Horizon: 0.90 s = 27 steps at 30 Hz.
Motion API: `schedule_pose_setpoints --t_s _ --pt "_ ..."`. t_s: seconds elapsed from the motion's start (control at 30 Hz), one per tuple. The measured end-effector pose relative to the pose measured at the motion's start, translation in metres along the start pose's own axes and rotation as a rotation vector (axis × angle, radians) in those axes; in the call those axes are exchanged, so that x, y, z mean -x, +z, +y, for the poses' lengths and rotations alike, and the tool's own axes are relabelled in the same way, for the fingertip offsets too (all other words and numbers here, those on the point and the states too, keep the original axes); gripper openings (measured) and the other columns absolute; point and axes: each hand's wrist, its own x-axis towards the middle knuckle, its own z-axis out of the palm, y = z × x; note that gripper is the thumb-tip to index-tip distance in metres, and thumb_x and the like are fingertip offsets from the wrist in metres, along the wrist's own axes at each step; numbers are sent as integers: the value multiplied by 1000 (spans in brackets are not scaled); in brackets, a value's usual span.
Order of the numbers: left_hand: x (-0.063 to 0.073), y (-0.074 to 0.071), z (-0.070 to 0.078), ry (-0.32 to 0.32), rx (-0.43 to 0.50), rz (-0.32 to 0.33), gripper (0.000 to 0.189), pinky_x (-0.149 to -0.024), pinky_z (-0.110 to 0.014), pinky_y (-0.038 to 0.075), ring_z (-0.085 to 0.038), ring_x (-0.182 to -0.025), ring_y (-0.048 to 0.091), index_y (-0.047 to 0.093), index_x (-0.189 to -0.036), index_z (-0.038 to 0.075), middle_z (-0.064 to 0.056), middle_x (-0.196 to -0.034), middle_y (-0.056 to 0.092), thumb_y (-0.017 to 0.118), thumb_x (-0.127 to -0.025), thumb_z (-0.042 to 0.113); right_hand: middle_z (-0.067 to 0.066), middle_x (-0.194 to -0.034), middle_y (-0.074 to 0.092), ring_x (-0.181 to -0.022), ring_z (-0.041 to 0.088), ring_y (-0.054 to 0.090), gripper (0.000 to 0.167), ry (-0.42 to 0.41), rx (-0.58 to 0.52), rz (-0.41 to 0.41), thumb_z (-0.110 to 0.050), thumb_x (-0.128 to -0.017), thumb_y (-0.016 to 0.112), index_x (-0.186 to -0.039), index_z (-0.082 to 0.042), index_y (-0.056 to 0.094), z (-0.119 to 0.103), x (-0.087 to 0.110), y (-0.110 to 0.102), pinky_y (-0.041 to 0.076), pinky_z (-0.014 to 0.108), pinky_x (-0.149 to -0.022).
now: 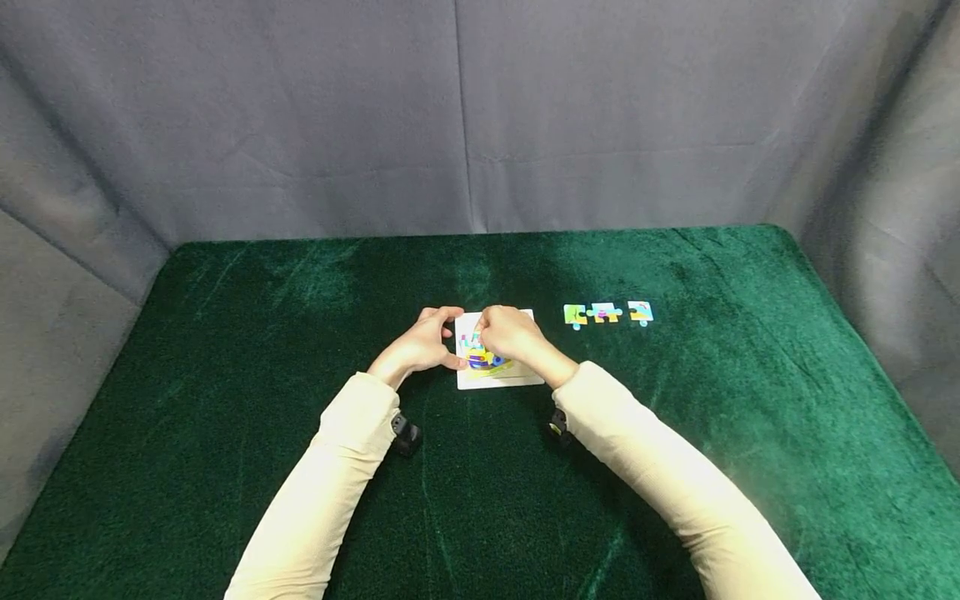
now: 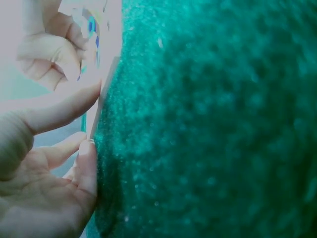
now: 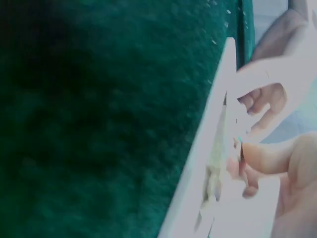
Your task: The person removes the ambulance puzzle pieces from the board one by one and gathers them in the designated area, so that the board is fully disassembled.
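A white puzzle board [image 1: 502, 382] with a colourful picture of yellow, blue and purple parts lies on the green cloth. At its left edge is my left hand [image 1: 426, 343], thumb and index finger spread apart and touching the rim; the thumb [image 2: 74, 106] meets the edge in the left wrist view. Over the board's upper middle, my right hand [image 1: 513, 333] pinches a small puzzle piece [image 3: 241, 149] between thumb and fingers. Only a thin edge of that piece shows, and my fingers hide the rest. The right hand covers part of the board's picture.
To the right of the board lie three loose jigsaw pieces: a green one [image 1: 574, 315], a middle one [image 1: 604, 312] and one at the far right [image 1: 641, 312]. Green velvet cloth [image 1: 300, 333] covers the table. A grey curtain [image 1: 337, 125] hangs behind.
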Motion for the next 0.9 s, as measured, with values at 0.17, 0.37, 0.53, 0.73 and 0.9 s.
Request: schedule_pose_setpoints --t_s 0.17,0.37,0.53,0.73,0.9 --pt "0 2 0 -15 -6 -4 81 -94 -36 43 -31 -123 43 35 -144 4 -18 -142 32 75 -74 -1 8 -83 61 -74 19 54 21 46 -87 -38 -11 -85 55 -99 -3 67 4 -2 -1 36 22 -60" --pt "0 0 0 -15 -7 0 82 -91 -33 44 -31 -122 43 35 -144 5 -18 -142 32 76 -74 0 9 -87 60 -68 16 50 18 68 -175 -18 -10 -87 55 -100 -3 64 4 1 2 36 21 -57" --pt "0 0 1 -12 -6 5 82 -93 -34 43 -30 -121 44 35 -144 3 -19 -141 32 76 -73 -1 11 -88 65 -73 18 54 17 4 -184 52 -6 -85 54 -98 -2 65 6 4 8 37 21 -61" --pt "1 0 1 -21 0 0 82 -97 -36 42 -30 -122 43 35 -144 5 -18 -142 31 76 -74 0 12 -91 65 -79 21 56 16 -23 -234 72 -4 -86 53 -98 -1 64 11 5 12 39 21 -65" --pt "0 1 2 -22 7 4 82 -93 -33 41 -30 -121 42 35 -144 4 -19 -141 31 76 -73 -1 6 -78 55 -70 15 50 13 9 -402 46 2 -85 53 -96 3 61 13 5 9 37 19 -59"
